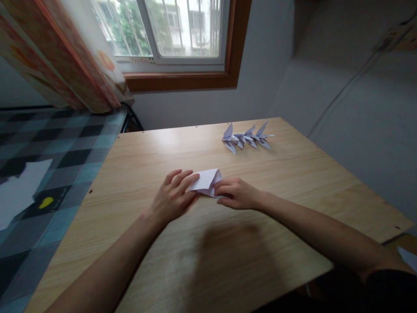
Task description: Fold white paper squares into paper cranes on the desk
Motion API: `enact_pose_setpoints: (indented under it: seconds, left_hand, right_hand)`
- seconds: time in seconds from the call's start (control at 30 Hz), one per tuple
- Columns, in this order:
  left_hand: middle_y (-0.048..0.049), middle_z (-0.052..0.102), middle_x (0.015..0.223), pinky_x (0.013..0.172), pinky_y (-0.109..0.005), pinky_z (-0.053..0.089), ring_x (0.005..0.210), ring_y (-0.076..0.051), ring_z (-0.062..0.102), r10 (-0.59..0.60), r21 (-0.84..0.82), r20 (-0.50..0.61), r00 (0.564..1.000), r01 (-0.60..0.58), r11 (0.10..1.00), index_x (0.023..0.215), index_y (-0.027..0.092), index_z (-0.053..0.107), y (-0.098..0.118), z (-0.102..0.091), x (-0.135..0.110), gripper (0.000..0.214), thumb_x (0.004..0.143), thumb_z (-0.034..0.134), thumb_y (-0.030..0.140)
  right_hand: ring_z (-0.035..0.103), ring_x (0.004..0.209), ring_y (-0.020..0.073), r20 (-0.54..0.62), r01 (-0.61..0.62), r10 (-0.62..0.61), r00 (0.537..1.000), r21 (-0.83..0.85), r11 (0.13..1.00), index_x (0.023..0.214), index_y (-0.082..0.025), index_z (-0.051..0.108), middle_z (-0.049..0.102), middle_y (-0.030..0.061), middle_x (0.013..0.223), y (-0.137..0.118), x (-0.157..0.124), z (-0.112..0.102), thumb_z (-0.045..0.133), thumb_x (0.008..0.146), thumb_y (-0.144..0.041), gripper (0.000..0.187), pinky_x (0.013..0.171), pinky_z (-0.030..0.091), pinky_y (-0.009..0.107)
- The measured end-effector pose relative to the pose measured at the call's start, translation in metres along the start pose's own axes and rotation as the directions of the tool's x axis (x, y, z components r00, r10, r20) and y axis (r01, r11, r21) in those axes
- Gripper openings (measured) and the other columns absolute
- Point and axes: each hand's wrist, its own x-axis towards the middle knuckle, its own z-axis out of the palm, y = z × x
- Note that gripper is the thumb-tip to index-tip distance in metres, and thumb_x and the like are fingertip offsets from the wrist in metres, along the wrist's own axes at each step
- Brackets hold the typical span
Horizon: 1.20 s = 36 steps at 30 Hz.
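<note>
A small folded sheet of white paper (206, 179) lies near the middle of the wooden table, its right end standing apart like an opened flap. My left hand (176, 193) grips its left end, with the fingers over the top and the thumb toward the lower edge. At the right end, my right hand (236, 192) pinches the paper's lower layer, some of its fingertips hidden by the fold. Farther back on the table rests a folded white paper figure (248, 138), a row of pointed leaf-like pieces along a stem, apart from both hands.
The pale wooden table (156, 158) meets a wall at the right. To the left is a bed with a checked cover (74, 139), bearing loose white paper (26, 187). A curtain (74, 56) hangs by the window (192, 30). A cable (345, 87) runs down the right wall.
</note>
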Motion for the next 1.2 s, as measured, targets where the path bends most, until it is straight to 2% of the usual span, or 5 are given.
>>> enact_pose_setpoints:
  seconds: [0.2,0.47,0.67,0.87,1.2]
  left_hand:
    - [-0.0107,0.065,0.12,0.092,-0.044,0.056,0.108,-0.025,0.063,-0.039,-0.132,-0.048,0.998,0.032,0.991,0.086,0.019,0.062,0.01,0.002,0.007,0.004,0.085,0.066,0.02]
    - [-0.0143,0.052,0.139,0.077,-0.037,0.062,0.09,-0.018,0.066,-0.217,-0.189,0.031,0.976,0.219,0.957,0.141,0.026,0.041,0.006,0.018,0.001,0.056,0.088,0.058,0.016]
    - [-0.0154,0.048,0.145,0.072,-0.033,0.061,0.09,-0.019,0.067,-0.329,-0.184,0.052,0.943,0.333,0.925,0.154,0.031,0.021,0.004,0.018,0.001,0.075,0.089,0.056,0.015]
    - [-0.0057,0.069,0.104,0.066,-0.024,0.056,0.073,-0.013,0.067,-0.459,-0.217,-0.021,0.888,0.444,0.869,0.148,0.025,0.04,0.001,0.019,-0.001,0.06,0.091,0.055,0.014]
    - [0.0007,0.067,0.072,0.051,-0.02,0.041,0.05,-0.009,0.055,-0.608,-0.153,-0.19,0.771,0.588,0.794,0.14,0.015,0.047,-0.002,0.018,0.002,0.047,0.093,0.049,0.015]
  right_hand:
    - [0.061,0.07,0.0146,-0.059,-0.108,0.114,0.992,0.097,0.989,0.085,-0.018,0.062,0.067,0.0034,0.078,-0.002,0.005,0.003,0.06,0.091,-0.02,0.007,0.069,0.048,0.025]
    - [0.062,0.084,0.0177,-0.101,-0.072,0.076,0.992,0.049,0.996,0.099,-0.016,0.063,0.066,0.0082,0.094,-0.006,0.006,0.007,0.053,0.089,-0.011,0.015,0.077,0.054,0.03]
    - [0.068,0.1,0.0194,-0.064,0.057,-0.058,0.996,-0.024,0.998,0.095,-0.018,0.069,0.072,0.0102,0.105,-0.007,0.007,0.01,0.051,0.093,-0.012,0.019,0.092,0.057,0.037]
    - [0.07,0.1,0.0202,-0.06,0.093,-0.098,0.993,-0.083,0.992,0.095,-0.017,0.071,0.078,0.0084,0.103,-0.01,0.008,0.012,0.052,0.093,-0.013,0.02,0.09,0.058,0.038]
    - [0.068,0.104,0.0209,-0.013,0.128,-0.131,0.991,-0.132,0.983,0.099,-0.016,0.071,0.077,0.0093,0.109,-0.022,0.009,0.016,0.052,0.092,-0.013,0.02,0.092,0.056,0.036]
